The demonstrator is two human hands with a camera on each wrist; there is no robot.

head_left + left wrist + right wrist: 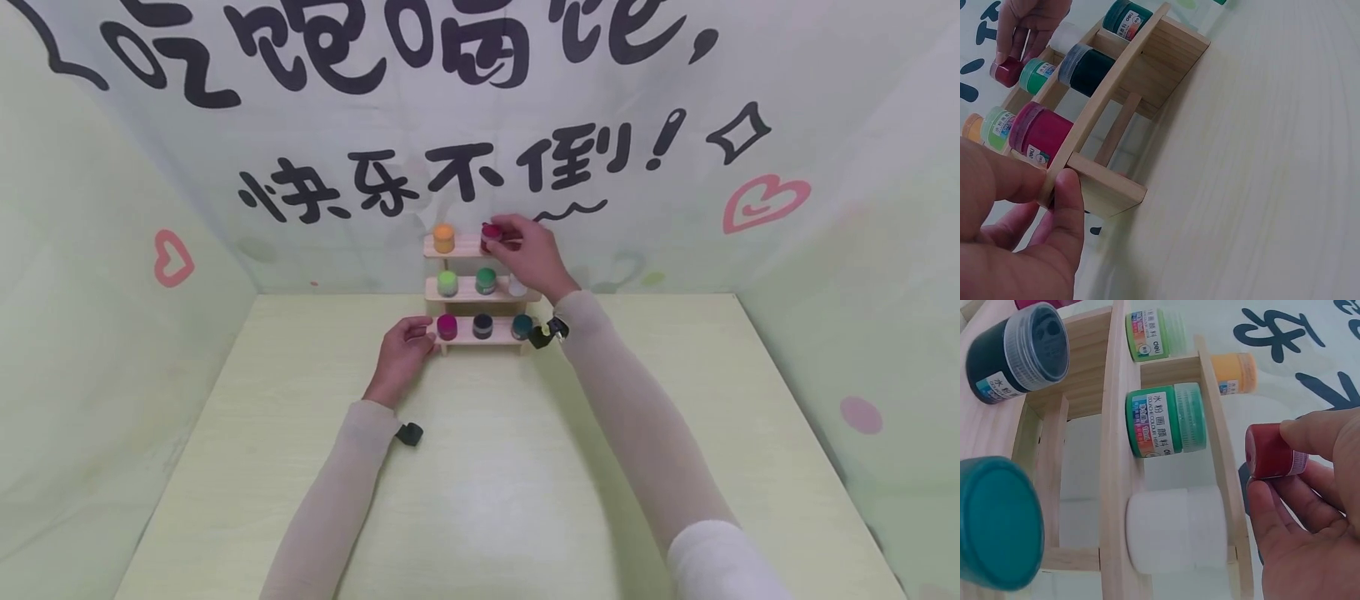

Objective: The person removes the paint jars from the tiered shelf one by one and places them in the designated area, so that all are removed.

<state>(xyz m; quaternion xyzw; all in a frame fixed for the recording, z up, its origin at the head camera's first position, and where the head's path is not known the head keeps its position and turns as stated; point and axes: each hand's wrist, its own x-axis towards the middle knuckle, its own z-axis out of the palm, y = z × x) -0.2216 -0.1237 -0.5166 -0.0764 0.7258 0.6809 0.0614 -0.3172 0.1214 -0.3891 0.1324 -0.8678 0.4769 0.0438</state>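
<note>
Pinching tightly, the right hand [531,254] had the red jar [491,234] between fingers and thumb at the top of the wooden rack [467,246], the orange jar [444,241] off to its left in the head view. From the left wrist, the left hand [1019,219] gripped the rack's lower end, the magenta jar [1044,132] just beside its fingertips. From the right wrist, the green jar [1160,422] and white jar [1175,530] sat lower than the right hand.

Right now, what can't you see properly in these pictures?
Red jar: head view, partly covered by the right hand.
White jar: head view, partly behind that hand.
Teal jar: right wrist view, cut by left edge.
Magenta jar: right wrist view, cut by top edge.
Labels: head view, too small to read.
</note>
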